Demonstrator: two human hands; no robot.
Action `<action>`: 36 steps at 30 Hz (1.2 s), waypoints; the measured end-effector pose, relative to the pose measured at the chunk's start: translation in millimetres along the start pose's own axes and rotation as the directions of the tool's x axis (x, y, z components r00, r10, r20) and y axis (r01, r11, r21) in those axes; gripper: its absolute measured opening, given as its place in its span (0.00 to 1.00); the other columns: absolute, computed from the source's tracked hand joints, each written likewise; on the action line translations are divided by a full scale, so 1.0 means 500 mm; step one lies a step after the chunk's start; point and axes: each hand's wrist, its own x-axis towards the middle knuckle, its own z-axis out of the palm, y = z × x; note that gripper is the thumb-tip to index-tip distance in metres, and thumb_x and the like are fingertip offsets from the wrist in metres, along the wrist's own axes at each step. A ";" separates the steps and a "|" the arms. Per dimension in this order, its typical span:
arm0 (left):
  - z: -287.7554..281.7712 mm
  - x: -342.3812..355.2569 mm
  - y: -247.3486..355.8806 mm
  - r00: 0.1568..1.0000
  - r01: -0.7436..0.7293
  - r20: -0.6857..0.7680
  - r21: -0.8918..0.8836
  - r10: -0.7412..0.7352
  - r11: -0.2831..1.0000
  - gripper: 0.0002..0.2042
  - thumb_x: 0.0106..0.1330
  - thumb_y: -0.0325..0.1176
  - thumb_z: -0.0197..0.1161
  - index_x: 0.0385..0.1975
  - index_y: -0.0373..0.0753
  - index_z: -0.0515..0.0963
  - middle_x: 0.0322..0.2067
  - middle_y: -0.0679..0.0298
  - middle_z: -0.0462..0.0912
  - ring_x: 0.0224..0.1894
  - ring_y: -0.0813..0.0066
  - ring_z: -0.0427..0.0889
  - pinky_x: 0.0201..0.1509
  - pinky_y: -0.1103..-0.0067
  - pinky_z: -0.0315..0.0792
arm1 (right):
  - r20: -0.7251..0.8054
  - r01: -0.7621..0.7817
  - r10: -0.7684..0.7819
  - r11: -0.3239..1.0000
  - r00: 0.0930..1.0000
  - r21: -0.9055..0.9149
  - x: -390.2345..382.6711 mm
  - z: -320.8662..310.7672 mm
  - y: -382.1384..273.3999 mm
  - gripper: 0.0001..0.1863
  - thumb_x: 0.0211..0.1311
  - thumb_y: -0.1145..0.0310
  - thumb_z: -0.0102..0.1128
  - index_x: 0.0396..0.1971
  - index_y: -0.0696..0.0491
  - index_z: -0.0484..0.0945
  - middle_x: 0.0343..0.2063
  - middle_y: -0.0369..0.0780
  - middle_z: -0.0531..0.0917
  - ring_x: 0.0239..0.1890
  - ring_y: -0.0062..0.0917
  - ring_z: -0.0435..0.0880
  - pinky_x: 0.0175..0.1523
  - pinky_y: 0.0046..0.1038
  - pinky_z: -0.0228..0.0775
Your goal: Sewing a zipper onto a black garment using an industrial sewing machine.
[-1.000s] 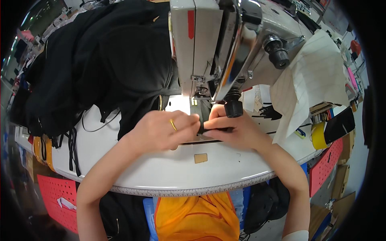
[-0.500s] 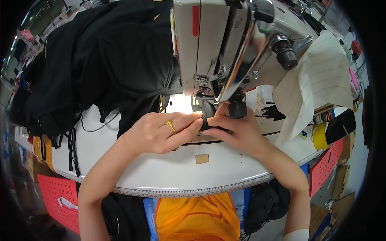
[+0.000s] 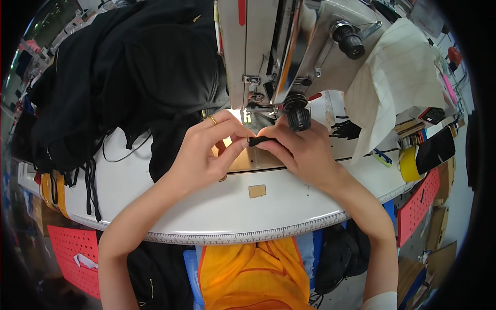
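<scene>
Two hands meet over a white table [image 3: 170, 206], whose curved near edge carries a printed ruler strip. A grey industrial sewing machine [image 3: 274, 46] rises at the far edge, its head hanging over a brass-coloured plate [image 3: 258, 161] set into the tabletop. A large heap of black garments [image 3: 129, 72] covers the far left part of the table, with thin black cords [image 3: 88, 178] trailing over the left edge. A sheet of cream paper [image 3: 398, 77] drapes over things toward the far right corner, and a roll of yellow tape [image 3: 408, 164] sits near the right edge. The left hand [image 3: 206, 150], with a gold ring [image 3: 213, 121] on one finger, is closed in a pinch on one end of a small black strip [image 3: 258, 140]. The right hand [image 3: 302, 152] pinches the other end. The strip is held just above the plate, just in front of the needle area; it looks like a narrow fabric loop, though it is too small to be sure. A small tan patch [image 3: 257, 191] lies on the table near the wrists.
</scene>
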 end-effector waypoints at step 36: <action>-0.025 -0.042 -0.022 0.839 -0.541 0.365 0.495 0.403 0.680 0.14 0.52 0.32 0.66 0.40 0.42 0.81 0.45 0.68 0.80 0.50 0.71 0.79 0.59 0.68 0.69 | 0.334 0.248 -0.211 0.966 0.919 -0.071 -0.043 -0.032 0.007 0.20 0.49 0.63 0.65 0.46 0.46 0.81 0.48 0.29 0.78 0.40 0.22 0.76 0.46 0.27 0.69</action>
